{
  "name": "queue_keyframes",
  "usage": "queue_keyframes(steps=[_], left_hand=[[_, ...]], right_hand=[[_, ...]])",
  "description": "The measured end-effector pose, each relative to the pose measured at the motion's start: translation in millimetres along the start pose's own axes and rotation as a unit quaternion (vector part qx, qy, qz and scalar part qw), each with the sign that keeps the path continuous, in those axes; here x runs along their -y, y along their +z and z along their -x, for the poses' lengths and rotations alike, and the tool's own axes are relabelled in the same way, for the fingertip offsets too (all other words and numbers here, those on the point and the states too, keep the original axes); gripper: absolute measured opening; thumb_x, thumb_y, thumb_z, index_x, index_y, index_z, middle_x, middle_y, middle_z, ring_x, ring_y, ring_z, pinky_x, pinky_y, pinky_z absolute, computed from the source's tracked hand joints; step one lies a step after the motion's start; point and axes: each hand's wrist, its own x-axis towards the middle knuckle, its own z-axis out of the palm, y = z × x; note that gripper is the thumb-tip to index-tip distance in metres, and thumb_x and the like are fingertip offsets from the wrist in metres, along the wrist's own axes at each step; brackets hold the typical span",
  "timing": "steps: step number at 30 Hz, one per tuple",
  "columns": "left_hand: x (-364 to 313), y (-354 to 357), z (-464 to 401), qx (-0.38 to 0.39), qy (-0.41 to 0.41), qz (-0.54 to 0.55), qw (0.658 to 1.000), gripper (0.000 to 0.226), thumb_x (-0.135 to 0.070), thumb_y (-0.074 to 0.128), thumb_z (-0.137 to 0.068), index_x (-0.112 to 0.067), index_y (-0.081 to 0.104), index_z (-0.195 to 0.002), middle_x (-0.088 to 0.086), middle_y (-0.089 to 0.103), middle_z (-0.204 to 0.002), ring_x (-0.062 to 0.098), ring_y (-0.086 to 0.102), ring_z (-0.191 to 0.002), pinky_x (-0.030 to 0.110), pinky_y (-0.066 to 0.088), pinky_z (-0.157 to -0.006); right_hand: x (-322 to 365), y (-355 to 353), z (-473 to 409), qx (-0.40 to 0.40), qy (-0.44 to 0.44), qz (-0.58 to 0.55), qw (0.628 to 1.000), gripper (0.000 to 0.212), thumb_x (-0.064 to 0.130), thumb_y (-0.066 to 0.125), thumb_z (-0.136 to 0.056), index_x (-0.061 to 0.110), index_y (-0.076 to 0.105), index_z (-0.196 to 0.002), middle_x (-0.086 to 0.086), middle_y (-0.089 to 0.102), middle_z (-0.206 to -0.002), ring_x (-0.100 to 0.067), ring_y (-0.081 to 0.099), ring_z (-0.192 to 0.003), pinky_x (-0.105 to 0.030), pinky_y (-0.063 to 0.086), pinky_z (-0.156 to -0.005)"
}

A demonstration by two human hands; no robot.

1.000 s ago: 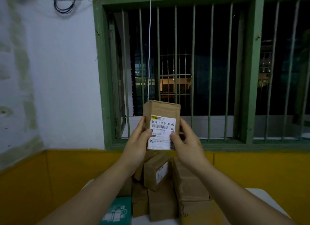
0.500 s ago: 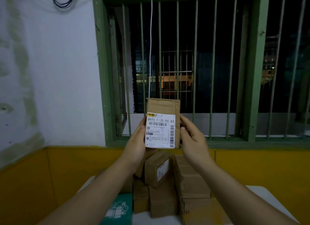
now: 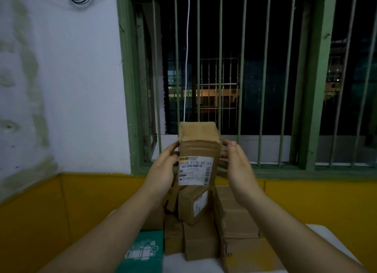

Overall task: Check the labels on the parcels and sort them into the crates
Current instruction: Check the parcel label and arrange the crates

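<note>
I hold a small brown cardboard parcel (image 3: 199,144) up at chest height in front of the barred window. Its white shipping label (image 3: 194,170) faces me on the lower half, and the parcel tilts top towards me. My left hand (image 3: 163,170) grips the parcel's left edge beside the label. My right hand (image 3: 237,166) holds the right side, fingers curled behind it. Below my hands, a pile of brown parcels (image 3: 204,221) is stacked on the white table (image 3: 330,244). No crate is in view.
A green printed box (image 3: 143,250) lies at the pile's left on the table. A long brown carton (image 3: 234,213) stands on the pile's right. A yellow wall band (image 3: 316,201) and a green barred window (image 3: 244,79) are behind the table.
The parcel has tipped so that its top face shows and the label sits lower. My right hand has slid from the front edge to the parcel's side. The view has dipped slightly.
</note>
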Motion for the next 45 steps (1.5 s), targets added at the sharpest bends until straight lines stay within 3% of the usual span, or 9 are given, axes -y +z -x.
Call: queue_keyframes(steps=[3, 6, 17, 21, 24, 28, 32, 37, 45], left_hand=[[2, 1, -1, -0.009, 0.001, 0.021, 1.000, 0.032, -0.041, 0.024, -0.104, -0.037, 0.055, -0.108, -0.001, 0.062, -0.113, 0.014, 0.057, -0.108, 0.042, 0.047, -0.099], [1, 0, 0, -0.004, -0.002, 0.055, 0.998, 0.022, -0.037, 0.032, -0.103, -0.031, 0.048, -0.116, 0.002, 0.061, -0.109, 0.011, 0.060, -0.097, 0.030, 0.051, -0.084], [2, 3, -2, -0.005, 0.009, 0.086, 0.996, 0.019, -0.028, 0.034, -0.104, -0.031, 0.043, -0.121, -0.006, 0.056, -0.108, 0.003, 0.056, -0.093, 0.010, 0.047, -0.062], [4, 3, -3, -0.011, 0.017, 0.062, 0.998, 0.026, -0.035, 0.026, -0.105, -0.040, 0.051, -0.109, -0.004, 0.061, -0.112, 0.008, 0.058, -0.103, 0.026, 0.050, -0.087], [4, 2, -1, -0.013, 0.019, 0.063, 0.998, 0.024, -0.034, 0.029, -0.105, -0.039, 0.049, -0.116, -0.011, 0.059, -0.114, 0.004, 0.055, -0.104, 0.019, 0.050, -0.077], [4, 1, 1, 0.002, 0.017, 0.044, 0.999, 0.023, -0.036, 0.036, -0.103, -0.037, 0.051, -0.121, -0.013, 0.062, -0.117, 0.006, 0.057, -0.109, 0.023, 0.051, -0.085], [7, -1, 1, 0.019, -0.001, 0.034, 0.999, 0.033, -0.040, 0.031, -0.103, -0.039, 0.063, -0.113, -0.017, 0.071, -0.101, 0.002, 0.061, -0.104, 0.029, 0.049, -0.091], [4, -2, 3, 0.053, 0.010, 0.044, 0.998, 0.032, -0.021, 0.036, -0.103, -0.049, 0.053, -0.098, -0.026, 0.070, -0.079, -0.016, 0.062, -0.074, 0.005, 0.046, -0.059], [13, -1, 2, 0.002, -0.024, 0.052, 0.998, 0.012, -0.033, 0.040, -0.102, -0.037, 0.051, -0.104, 0.000, 0.069, -0.108, 0.008, 0.068, -0.090, 0.025, 0.055, -0.071]], right_hand=[[2, 3, 2, 0.025, -0.001, 0.011, 1.000, 0.034, 0.043, 0.027, -0.103, 0.036, 0.059, -0.091, 0.008, 0.064, -0.098, -0.005, 0.057, -0.096, -0.041, 0.047, -0.098], [0, 4, 3, 0.045, -0.012, 0.041, 0.998, 0.022, 0.038, 0.041, -0.101, 0.032, 0.058, -0.114, 0.010, 0.061, -0.111, -0.010, 0.057, -0.107, -0.042, 0.048, -0.100], [1, 1, 5, 0.049, -0.043, 0.033, 0.997, 0.020, 0.031, 0.046, -0.100, 0.035, 0.051, -0.119, 0.019, 0.057, -0.112, -0.004, 0.055, -0.108, -0.030, 0.050, -0.094], [0, 0, 5, 0.042, -0.031, 0.034, 0.998, 0.024, 0.033, 0.040, -0.102, 0.033, 0.056, -0.120, 0.016, 0.060, -0.111, -0.001, 0.055, -0.105, -0.024, 0.047, -0.089], [-1, -1, 5, 0.035, -0.014, 0.014, 0.999, 0.031, 0.031, 0.031, -0.105, 0.041, 0.060, -0.105, 0.019, 0.064, -0.103, 0.002, 0.058, -0.099, -0.018, 0.048, -0.082], [-1, 0, 5, 0.031, 0.002, 0.001, 1.000, 0.030, 0.026, 0.032, -0.106, 0.036, 0.056, -0.120, 0.028, 0.056, -0.099, 0.022, 0.052, -0.082, 0.000, 0.042, -0.061], [-6, 1, 7, 0.032, -0.002, 0.002, 0.999, 0.033, 0.030, 0.034, -0.105, 0.030, 0.059, -0.127, 0.015, 0.065, -0.112, 0.007, 0.059, -0.100, -0.022, 0.052, -0.088], [-9, 4, 7, 0.047, -0.008, -0.006, 0.999, 0.026, 0.022, 0.049, -0.100, 0.031, 0.058, -0.123, 0.015, 0.066, -0.107, 0.006, 0.064, -0.092, -0.016, 0.054, -0.069], [-10, 1, 7, 0.026, -0.020, 0.000, 0.999, 0.019, 0.024, 0.050, -0.099, 0.034, 0.054, -0.114, 0.014, 0.064, -0.107, 0.003, 0.064, -0.092, -0.016, 0.054, -0.069]])
